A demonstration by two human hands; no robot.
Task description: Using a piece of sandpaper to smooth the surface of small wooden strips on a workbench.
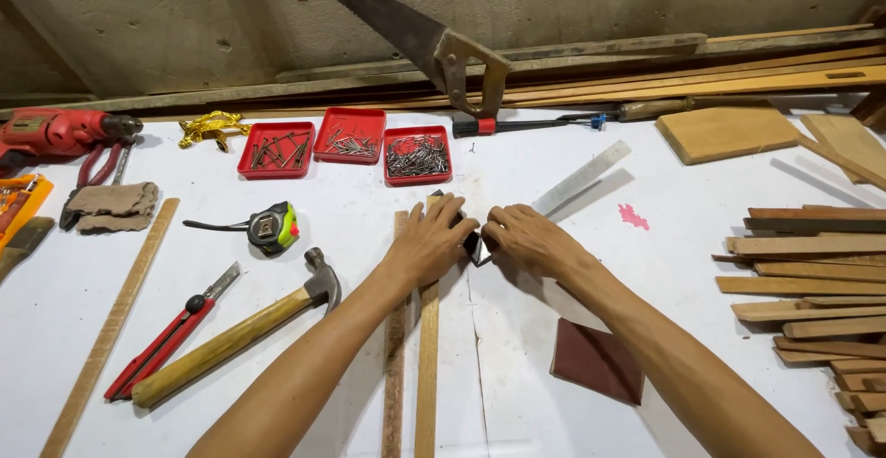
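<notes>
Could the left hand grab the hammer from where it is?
Probably yes. The left hand rests on the wooden strips, and the hammer lies just to its left on the white table. Only bare tabletop shows between them, and the wooden handle has room around it, with the red-handled cutter alongside.
</notes>
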